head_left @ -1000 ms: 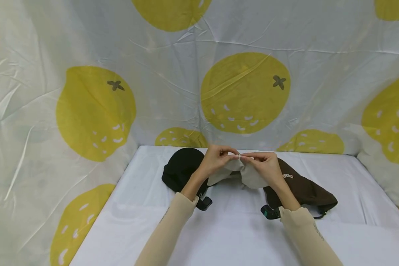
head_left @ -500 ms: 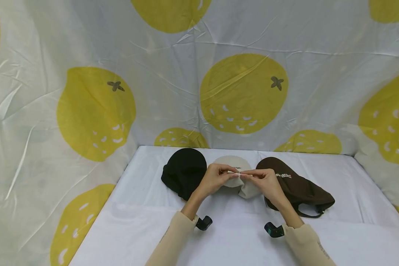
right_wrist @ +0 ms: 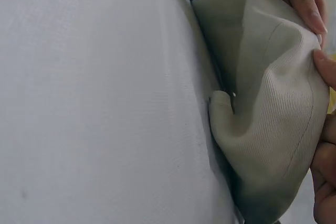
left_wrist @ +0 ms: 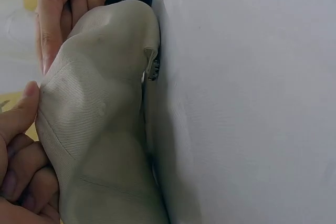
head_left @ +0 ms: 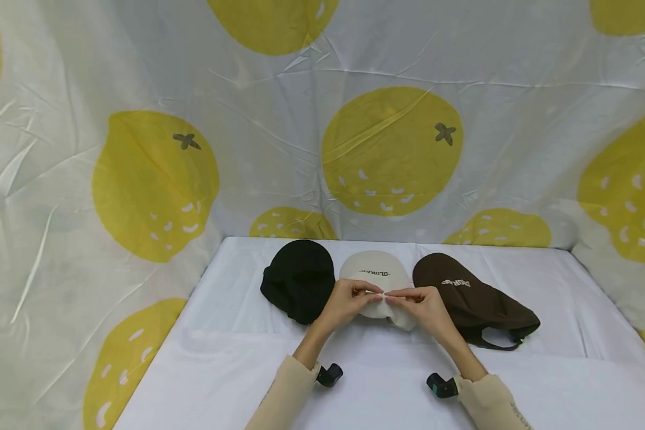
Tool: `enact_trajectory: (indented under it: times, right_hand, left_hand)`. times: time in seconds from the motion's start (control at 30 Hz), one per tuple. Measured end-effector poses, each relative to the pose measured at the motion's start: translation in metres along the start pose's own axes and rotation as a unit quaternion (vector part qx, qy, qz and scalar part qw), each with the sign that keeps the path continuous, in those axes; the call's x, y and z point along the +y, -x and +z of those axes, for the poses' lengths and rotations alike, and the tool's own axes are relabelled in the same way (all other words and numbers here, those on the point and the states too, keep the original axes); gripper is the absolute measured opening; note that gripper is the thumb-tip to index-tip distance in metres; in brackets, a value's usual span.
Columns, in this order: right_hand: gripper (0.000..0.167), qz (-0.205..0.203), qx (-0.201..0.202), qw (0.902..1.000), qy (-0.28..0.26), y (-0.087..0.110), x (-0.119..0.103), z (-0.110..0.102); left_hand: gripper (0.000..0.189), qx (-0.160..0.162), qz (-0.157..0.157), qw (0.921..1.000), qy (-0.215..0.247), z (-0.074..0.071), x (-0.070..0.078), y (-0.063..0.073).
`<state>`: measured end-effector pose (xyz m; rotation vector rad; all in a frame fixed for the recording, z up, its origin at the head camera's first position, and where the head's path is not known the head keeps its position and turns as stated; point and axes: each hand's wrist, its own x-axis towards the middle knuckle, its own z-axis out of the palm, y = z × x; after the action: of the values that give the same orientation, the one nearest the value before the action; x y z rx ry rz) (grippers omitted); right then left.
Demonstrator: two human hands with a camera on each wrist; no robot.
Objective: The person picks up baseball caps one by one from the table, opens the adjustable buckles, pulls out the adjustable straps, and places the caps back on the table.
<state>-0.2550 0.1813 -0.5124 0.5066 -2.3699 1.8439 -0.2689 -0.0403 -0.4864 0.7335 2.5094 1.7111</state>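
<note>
An off-white baseball cap (head_left: 375,263) with dark lettering lies in the middle of the row on the table. My left hand (head_left: 349,301) and right hand (head_left: 424,307) meet at the near part of its crown, each pinching the fabric between thumb and fingertips. In the left wrist view, the ribbed cloth of the cap (left_wrist: 100,98) bulges below the fingertips, its lower edge close to the table. From the right wrist, the cap (right_wrist: 283,93) shows a raised fold where the two hands pinch. A black cap (head_left: 301,278) lies to the left, a brown cap (head_left: 473,292) to the right.
All three caps are on a white cloth-covered table (head_left: 226,370). Behind and to the left hangs a pale curtain (head_left: 269,149) printed with yellow lemons. The brown cap's strap opening faces the near right.
Both hands have come down and nearer with the pinched fabric. The off-white cap, earlier bunched up between them, now lies between the other two with its lettering showing.
</note>
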Motion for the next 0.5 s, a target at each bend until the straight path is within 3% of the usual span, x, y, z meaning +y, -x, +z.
enact_trajectory:
  times: [0.5]
  right_hand:
    - [0.014, 0.000, 0.008, 0.9999, 0.012, 0.0055, 0.0007, 0.0072]
  left_hand:
    - [0.011, 0.008, -0.003, 1.0000, 0.001, 0.0026, -0.0102, 0.0059]
